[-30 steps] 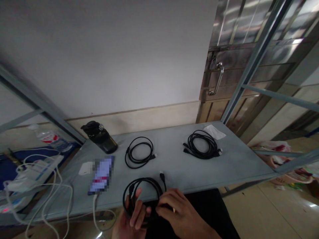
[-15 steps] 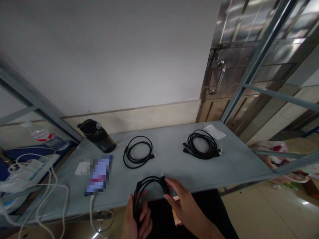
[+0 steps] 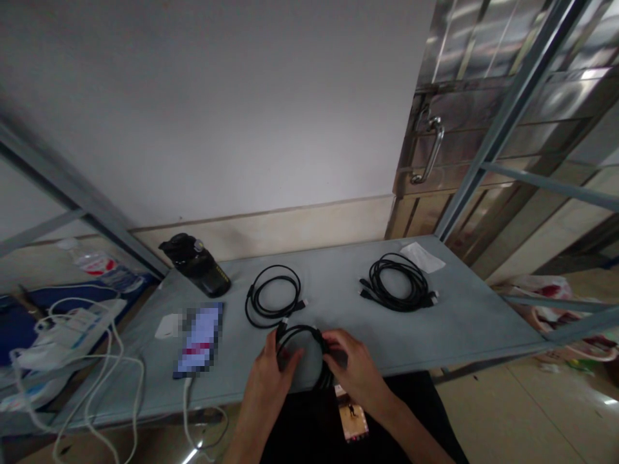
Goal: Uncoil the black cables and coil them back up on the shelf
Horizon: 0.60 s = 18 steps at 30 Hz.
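A coiled black cable (image 3: 300,328) is held between my two hands at the table's front edge. My left hand (image 3: 271,374) grips its left side, where a connector with a pale tip sticks up above the fingers. My right hand (image 3: 355,364) is closed around the right side of the loop, and the lower strands hang beside it. Just beyond my left hand, another looped black cable (image 3: 275,309) lies on the table. A thicker black cable coil (image 3: 396,293) rests farther right, its plugs at both sides.
The grey table (image 3: 329,283) stands against a wall. On its left are a black bottle (image 3: 200,267), a blurred-out phone (image 3: 200,338) with a white cord, and a white paper (image 3: 167,327). Another paper (image 3: 425,258) lies back right. A lit phone (image 3: 352,415) is on my lap.
The held coil has turned, so a connector now points up at my left hand. My left hand has risen to the loop's upper left side. The view has shifted slightly.
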Tool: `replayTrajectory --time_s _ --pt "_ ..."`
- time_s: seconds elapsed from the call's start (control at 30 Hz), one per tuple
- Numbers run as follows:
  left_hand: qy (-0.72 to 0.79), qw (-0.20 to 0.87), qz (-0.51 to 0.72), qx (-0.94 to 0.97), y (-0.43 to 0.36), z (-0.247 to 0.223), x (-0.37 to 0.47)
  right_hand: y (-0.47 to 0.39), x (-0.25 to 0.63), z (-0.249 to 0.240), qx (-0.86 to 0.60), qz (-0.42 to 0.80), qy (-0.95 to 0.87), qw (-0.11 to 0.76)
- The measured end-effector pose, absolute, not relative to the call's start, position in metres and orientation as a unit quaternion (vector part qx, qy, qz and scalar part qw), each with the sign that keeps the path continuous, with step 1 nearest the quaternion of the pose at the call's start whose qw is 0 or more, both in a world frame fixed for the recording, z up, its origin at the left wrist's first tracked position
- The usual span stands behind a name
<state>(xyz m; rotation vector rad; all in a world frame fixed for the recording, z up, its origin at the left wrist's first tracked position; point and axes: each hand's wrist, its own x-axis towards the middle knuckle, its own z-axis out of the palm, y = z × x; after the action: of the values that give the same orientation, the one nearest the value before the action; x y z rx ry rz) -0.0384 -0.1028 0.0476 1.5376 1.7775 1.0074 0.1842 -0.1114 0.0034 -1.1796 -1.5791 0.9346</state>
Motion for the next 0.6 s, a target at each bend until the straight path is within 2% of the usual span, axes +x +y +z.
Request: replayTrajectory --time_s 0.07,0.3,0.43,0.6 --pt "0.649 0.262 0.372 0.61 -0.091 0.045 -0.04 -0.104 0.186 0.004 -0.476 0.379 -0.65 0.456" --pt "0.591 0.287 0.356 0.664 -0.064 0.039 -0.044 -0.097 0.191 0.001 -0.484 0.366 -0.665 0.435" --pt "0.594 0.319 0.369 0.639 -0.067 0.04 -0.04 -0.118 0.197 0.002 -0.479 0.316 -0.695 0.433" --pt "0.609 0.365 0.427 0.561 -0.078 0.043 -0.04 -0.174 0.217 -0.012 -0.486 0.22 -0.702 0.471"
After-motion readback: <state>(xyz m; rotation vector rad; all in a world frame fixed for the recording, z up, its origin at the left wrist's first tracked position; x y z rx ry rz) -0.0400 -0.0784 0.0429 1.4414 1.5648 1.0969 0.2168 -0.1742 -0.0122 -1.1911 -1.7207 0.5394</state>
